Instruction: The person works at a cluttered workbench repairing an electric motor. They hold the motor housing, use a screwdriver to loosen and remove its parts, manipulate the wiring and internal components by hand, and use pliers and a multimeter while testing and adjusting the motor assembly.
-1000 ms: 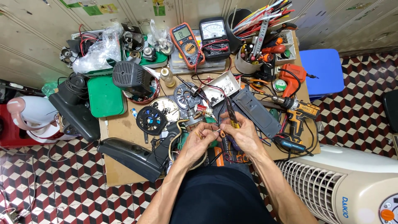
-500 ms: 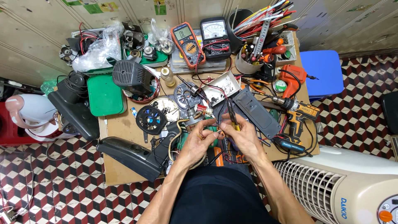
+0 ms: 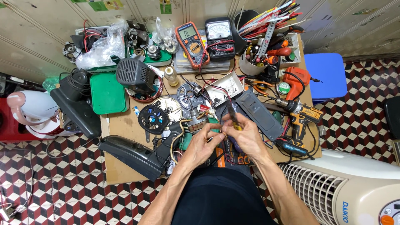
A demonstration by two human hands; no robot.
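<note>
At frame centre, the right hand (image 3: 246,135) has its fingers clamped on a screwdriver (image 3: 233,118); the left hand (image 3: 204,146) pinches a wire (image 3: 216,135) (motor (image 3: 196,123) just beside).

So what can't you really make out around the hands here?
Head view only:
- What the left hand pinches: too small, covered by its fingers.
- Tip of the screwdriver in the right hand: lost among wires.
- White cooler: cut off by the frame's edge.
- Motor: partly behind the hands.

green tray (image 3: 107,92) | orange multimeter (image 3: 191,44) | blue stool (image 3: 325,76) | red-white-black checkered floor (image 3: 50,183)
</note>
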